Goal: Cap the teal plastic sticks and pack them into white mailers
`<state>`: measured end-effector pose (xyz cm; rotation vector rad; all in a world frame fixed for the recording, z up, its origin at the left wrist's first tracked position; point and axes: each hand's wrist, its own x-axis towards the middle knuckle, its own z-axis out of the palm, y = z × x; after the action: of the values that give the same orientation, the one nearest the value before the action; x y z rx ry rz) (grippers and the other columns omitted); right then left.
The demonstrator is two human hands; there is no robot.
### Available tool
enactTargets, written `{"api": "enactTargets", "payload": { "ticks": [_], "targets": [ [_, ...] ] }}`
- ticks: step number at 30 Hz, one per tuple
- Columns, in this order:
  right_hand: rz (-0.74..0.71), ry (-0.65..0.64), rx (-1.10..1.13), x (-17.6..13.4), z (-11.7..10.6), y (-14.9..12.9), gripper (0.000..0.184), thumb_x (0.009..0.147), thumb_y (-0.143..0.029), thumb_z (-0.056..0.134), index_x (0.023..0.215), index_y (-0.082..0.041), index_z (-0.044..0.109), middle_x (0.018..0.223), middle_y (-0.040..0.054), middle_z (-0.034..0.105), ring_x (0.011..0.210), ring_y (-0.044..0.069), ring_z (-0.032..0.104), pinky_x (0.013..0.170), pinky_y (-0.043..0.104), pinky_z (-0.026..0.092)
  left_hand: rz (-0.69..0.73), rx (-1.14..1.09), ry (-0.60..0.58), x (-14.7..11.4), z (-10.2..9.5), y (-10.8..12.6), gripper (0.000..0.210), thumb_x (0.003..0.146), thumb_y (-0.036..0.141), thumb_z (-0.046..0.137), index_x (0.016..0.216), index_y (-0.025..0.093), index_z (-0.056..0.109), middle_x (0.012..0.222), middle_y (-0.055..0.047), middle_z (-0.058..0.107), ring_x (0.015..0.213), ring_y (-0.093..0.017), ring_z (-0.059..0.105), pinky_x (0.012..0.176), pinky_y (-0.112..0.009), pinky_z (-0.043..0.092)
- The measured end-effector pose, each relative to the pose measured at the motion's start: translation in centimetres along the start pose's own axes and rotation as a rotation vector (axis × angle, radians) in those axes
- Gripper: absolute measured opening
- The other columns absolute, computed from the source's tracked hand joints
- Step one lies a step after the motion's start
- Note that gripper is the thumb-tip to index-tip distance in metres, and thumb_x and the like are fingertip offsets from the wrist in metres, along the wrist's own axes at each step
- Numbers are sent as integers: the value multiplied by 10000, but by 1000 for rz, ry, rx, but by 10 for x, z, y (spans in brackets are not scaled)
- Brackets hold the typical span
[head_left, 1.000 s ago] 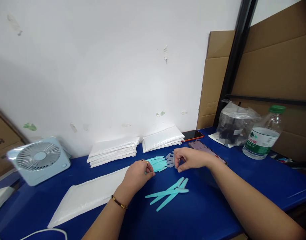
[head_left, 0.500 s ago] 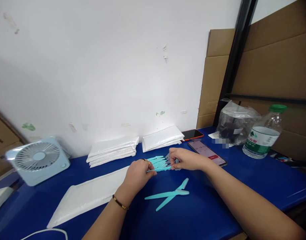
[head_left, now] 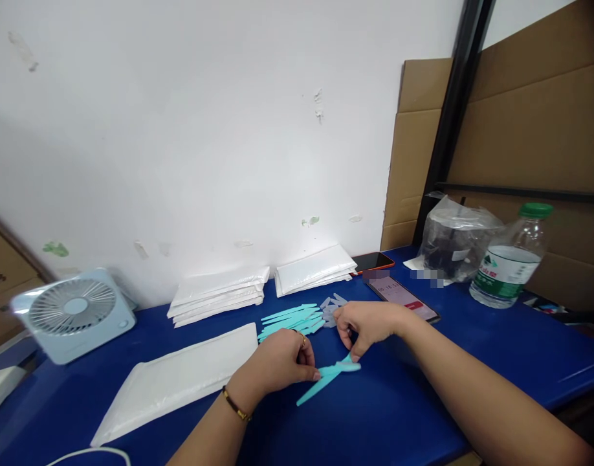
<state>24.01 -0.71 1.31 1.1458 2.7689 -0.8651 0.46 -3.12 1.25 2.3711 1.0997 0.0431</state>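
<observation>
Two teal eyebrow razors with pale caps on their heads lie crossed on the blue table. My left hand pinches the handle of one between thumb and fingers, its end hidden by the hand. At the head end of the pair, my right hand has thumb and fingertips closed on a razor's tip. Just beyond my hands is a pile of teal razors. Beside it, small translucent caps lie partly behind my right fingers.
A flat white padded pouch lies left of my hands. Two stacks of white packets stand along the wall. Behind my right hand lies a lit phone, near another phone. A fan is left; a water bottle right.
Both hands have moved from the razor pile toward me, onto the crossed pair. The razor my left hand held at the pile is no longer distinct there. The caps show more clearly.
</observation>
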Motion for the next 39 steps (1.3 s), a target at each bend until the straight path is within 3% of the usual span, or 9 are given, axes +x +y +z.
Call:
{"api": "enactTargets", "payload": {
  "ticks": [4, 10, 16, 20, 26, 29, 32, 35, 39],
  "targets": [
    [-2, -17, 16, 1, 2, 0, 232, 614, -355, 685, 727, -154, 662, 786, 5, 573, 614, 102, 478, 512, 204, 330, -37, -1, -2, 2, -1, -6, 271, 703, 467, 559, 717, 210, 645, 667, 17, 634, 584, -115, 523, 489, -212, 313],
    [-4, -3, 41, -6, -3, 1, 248, 598, -373, 706, 693, -148, 658, 771, 0, 575, 608, 98, 487, 509, 200, 335, -130, 22, 160, 5, -9, -22, 242, 739, 427, 523, 740, 202, 614, 701, 5, 623, 620, -129, 528, 507, -214, 318],
    [17, 281, 60, -6, -6, -1, 332, 616, -430, 696, 810, -162, 671, 850, 24, 577, 713, 130, 515, 588, 212, 378, -96, 12, 217, 6, -8, -19, 231, 753, 422, 519, 742, 204, 595, 708, 10, 614, 635, -128, 525, 514, -212, 315],
    [-90, 278, 67, 2, -4, -6, 243, 733, -390, 604, 763, -157, 668, 743, 13, 570, 634, 107, 494, 563, 203, 359, -80, 40, 236, 7, -7, -17, 209, 748, 400, 537, 742, 203, 606, 715, 4, 617, 650, -133, 531, 527, -220, 312],
    [147, 531, 8, -4, -11, 8, 214, 712, -359, 619, 778, -159, 657, 804, 38, 607, 716, 145, 526, 601, 224, 369, -169, 144, 383, 12, -12, -28, 176, 752, 380, 546, 772, 216, 607, 812, 0, 621, 717, -150, 560, 589, -242, 345],
    [87, 421, -9, -6, -10, 12, 242, 642, -358, 681, 802, -176, 670, 834, 31, 598, 739, 152, 530, 623, 229, 378, -154, 133, 386, 11, -12, -23, 238, 722, 416, 577, 856, 223, 610, 874, -6, 618, 791, -167, 571, 626, -249, 367],
    [31, 268, -31, -3, -5, 12, 254, 590, -337, 717, 786, -178, 683, 834, 25, 590, 733, 154, 528, 627, 232, 380, -79, 128, 314, 10, -6, -13, 256, 716, 424, 583, 870, 225, 626, 898, -14, 620, 822, -174, 572, 657, -254, 380],
    [34, 200, -31, 3, 1, 8, 217, 606, -313, 704, 762, -164, 679, 812, 22, 586, 695, 141, 525, 590, 223, 371, -13, 152, 269, 12, 3, -7, 255, 717, 407, 593, 907, 243, 637, 890, -10, 629, 814, -174, 568, 668, -254, 383],
    [-11, 175, 4, 6, 3, 2, 203, 663, -336, 666, 764, -160, 669, 779, 17, 574, 671, 126, 515, 573, 213, 362, -13, 139, 218, 14, 7, -8, 137, 749, 324, 558, 790, 231, 651, 788, -4, 641, 747, -156, 564, 636, -244, 370]
  ]
}}
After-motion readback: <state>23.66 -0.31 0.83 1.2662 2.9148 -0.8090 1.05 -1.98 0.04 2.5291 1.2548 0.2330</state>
